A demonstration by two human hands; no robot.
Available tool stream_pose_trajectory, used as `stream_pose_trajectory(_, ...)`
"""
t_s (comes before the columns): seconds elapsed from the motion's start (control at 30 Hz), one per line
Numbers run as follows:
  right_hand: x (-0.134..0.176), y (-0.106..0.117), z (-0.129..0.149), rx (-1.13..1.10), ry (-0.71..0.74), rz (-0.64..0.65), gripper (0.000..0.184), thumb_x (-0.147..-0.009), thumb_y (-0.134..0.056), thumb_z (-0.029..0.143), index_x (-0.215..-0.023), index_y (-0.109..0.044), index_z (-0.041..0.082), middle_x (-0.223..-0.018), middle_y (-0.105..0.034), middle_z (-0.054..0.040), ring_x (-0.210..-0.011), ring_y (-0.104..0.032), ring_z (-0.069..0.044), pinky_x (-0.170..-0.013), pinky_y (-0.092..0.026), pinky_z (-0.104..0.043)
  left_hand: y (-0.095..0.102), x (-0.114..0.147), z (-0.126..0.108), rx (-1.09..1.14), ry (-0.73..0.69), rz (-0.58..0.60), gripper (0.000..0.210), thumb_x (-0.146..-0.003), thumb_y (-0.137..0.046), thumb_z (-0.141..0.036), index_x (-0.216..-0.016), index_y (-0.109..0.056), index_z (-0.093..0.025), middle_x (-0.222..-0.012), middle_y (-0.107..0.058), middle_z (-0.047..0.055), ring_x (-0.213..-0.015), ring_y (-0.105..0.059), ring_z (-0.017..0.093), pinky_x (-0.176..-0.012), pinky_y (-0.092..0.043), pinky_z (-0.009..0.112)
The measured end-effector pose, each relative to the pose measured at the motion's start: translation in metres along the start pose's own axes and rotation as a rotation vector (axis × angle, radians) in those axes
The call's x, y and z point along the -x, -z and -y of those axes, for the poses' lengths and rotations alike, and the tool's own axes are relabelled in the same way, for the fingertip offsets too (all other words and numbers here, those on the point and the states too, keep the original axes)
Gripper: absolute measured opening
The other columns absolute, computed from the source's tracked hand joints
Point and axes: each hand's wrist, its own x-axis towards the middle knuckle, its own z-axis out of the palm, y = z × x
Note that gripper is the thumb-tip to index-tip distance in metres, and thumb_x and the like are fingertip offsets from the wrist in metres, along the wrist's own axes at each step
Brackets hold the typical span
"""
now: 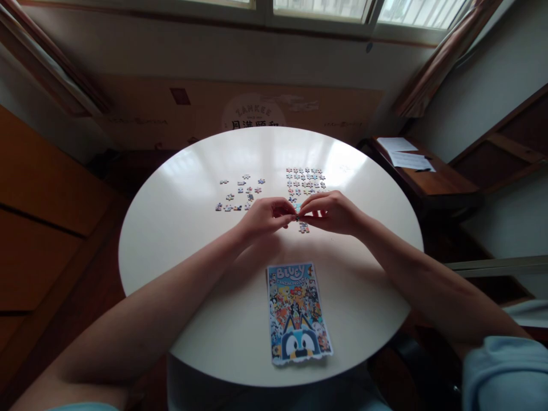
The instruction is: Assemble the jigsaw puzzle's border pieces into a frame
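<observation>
My left hand [270, 214] and my right hand [329, 212] meet above the middle of the white table, fingertips pinched together around a small jigsaw piece [297, 216], which they mostly cover. Just below the fingers lies a short joined strip of jigsaw pieces [303, 228]. Beyond my right hand, loose pieces [306, 177] are laid out in rows. To the left, more loose pieces [241, 190] lie scattered, some partly behind my left hand. Nearer to me a colourful Bluey picture sheet [298, 314] lies flat, with a torn-looking lower edge.
The round white table [171, 245] fills the middle of the view. At the right a brown wooden side table [449, 182] carries white papers [402, 151] and a dark pen. A large printed cardboard box [141, 108] stands under the window behind the table.
</observation>
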Motion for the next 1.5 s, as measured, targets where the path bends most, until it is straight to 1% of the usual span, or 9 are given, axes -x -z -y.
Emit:
stream_pose_trajectory(0.13, 0.002, 0.009, 0.002, -0.005, 0.000, 0.044, 0.014, -0.091, -0.069, 0.030, -0.090, -0.081, 0.023, -0.089, -0.077, -0.0026, -0.065, -0.066, -0.011, -0.060, -0.055, -0.026, 0.002, 0.001, 0.000, -0.149, -0.059, -0.024, 0.015, -0.085, -0.068, -0.029, -0.093, -0.076, -0.019, -0.080, -0.076, 0.005, -0.071, -0.071, 0.016, -0.073, -0.059, 0.032)
stream_pose_trajectory(0.27, 0.019, 0.010, -0.004, -0.076, -0.020, 0.037, 0.012, -0.089, -0.070, 0.028, -0.090, -0.080, 0.022, -0.087, -0.077, -0.0035, -0.059, -0.063, -0.010, -0.054, -0.054, -0.024, 0.004, 0.001, 0.003, -0.461, -0.236, -0.080, 0.017, -0.087, -0.066, -0.019, -0.096, -0.079, -0.024, -0.108, -0.078, 0.006, -0.104, -0.071, 0.023, -0.099, -0.055, 0.044)
stream_pose_trajectory(0.33, 0.029, 0.006, -0.008, -0.104, -0.046, 0.044, 0.011, -0.089, -0.070, 0.026, -0.091, -0.080, 0.022, -0.088, -0.077, -0.0036, -0.059, -0.063, -0.010, -0.053, -0.053, -0.024, 0.003, 0.000, 0.005, -0.491, -0.317, -0.028, 0.021, -0.088, -0.064, -0.015, -0.099, -0.079, -0.026, -0.118, -0.076, 0.006, -0.116, -0.067, 0.023, -0.105, -0.052, 0.047)
stream_pose_trajectory(0.43, 0.038, -0.001, -0.011, -0.139, -0.082, 0.048, 0.012, -0.089, -0.069, 0.024, -0.091, -0.080, 0.022, -0.087, -0.077, -0.0039, -0.056, -0.062, -0.010, -0.052, -0.052, -0.024, -0.001, -0.001, 0.008, -0.511, -0.399, 0.068, 0.030, -0.090, -0.058, -0.009, -0.104, -0.078, -0.027, -0.123, -0.075, 0.005, -0.123, -0.065, 0.023, -0.108, -0.050, 0.049)
stream_pose_trajectory(0.7, 0.038, -0.009, -0.006, -0.051, -0.053, 0.118, 0.013, -0.092, -0.069, 0.028, -0.098, -0.080, 0.026, -0.096, -0.080, -0.0042, -0.081, -0.074, -0.017, -0.073, -0.059, -0.030, -0.002, 0.001, 0.005, -0.622, -0.437, 0.203, 0.039, -0.093, -0.049, -0.007, -0.109, -0.077, -0.030, -0.128, -0.073, 0.001, -0.129, -0.061, 0.023, -0.113, -0.046, 0.049)
stream_pose_trajectory(0.87, 0.040, -0.009, -0.005, -0.008, -0.053, 0.152, 0.014, -0.093, -0.067, 0.027, -0.099, -0.080, 0.027, -0.098, -0.079, -0.0032, -0.083, -0.075, -0.018, -0.072, -0.059, -0.030, 0.001, 0.002, 0.004, -0.613, -0.429, 0.234, 0.034, -0.095, -0.051, -0.013, -0.105, -0.078, -0.031, -0.128, -0.072, 0.000, -0.131, -0.060, 0.025, -0.113, -0.046, 0.048)
stream_pose_trajectory(1.1, 0.038, -0.008, -0.002, 0.007, -0.071, 0.169, 0.014, -0.094, -0.066, 0.028, -0.098, -0.080, 0.028, -0.097, -0.079, -0.0023, -0.080, -0.073, -0.017, -0.070, -0.056, -0.029, 0.000, 0.003, 0.005, -0.632, -0.419, 0.230, 0.036, -0.094, -0.052, -0.010, -0.106, -0.078, -0.031, -0.133, -0.070, 0.000, -0.135, -0.057, 0.027, -0.115, -0.045, 0.050)
stream_pose_trajectory(1.3, 0.036, -0.007, 0.004, 0.053, -0.108, 0.200, 0.015, -0.095, -0.065, 0.027, -0.099, -0.079, 0.027, -0.096, -0.077, -0.0021, -0.080, -0.071, -0.015, -0.070, -0.052, -0.028, 0.000, 0.003, 0.007, -0.761, -0.503, 0.207, 0.033, -0.095, -0.051, -0.010, -0.106, -0.078, -0.026, -0.133, -0.070, 0.003, -0.131, -0.059, 0.026, -0.111, -0.049, 0.046)
stream_pose_trajectory(1.5, 0.036, -0.008, 0.006, 0.057, -0.148, 0.156, 0.016, -0.095, -0.064, 0.024, -0.097, -0.080, 0.024, -0.091, -0.073, -0.0039, -0.071, -0.066, -0.013, -0.065, -0.049, -0.027, -0.002, 0.002, 0.011, -0.788, -0.554, 0.169, 0.028, -0.095, -0.054, -0.012, -0.103, -0.078, -0.025, -0.129, -0.071, 0.006, -0.126, -0.062, 0.026, -0.107, -0.052, 0.048)
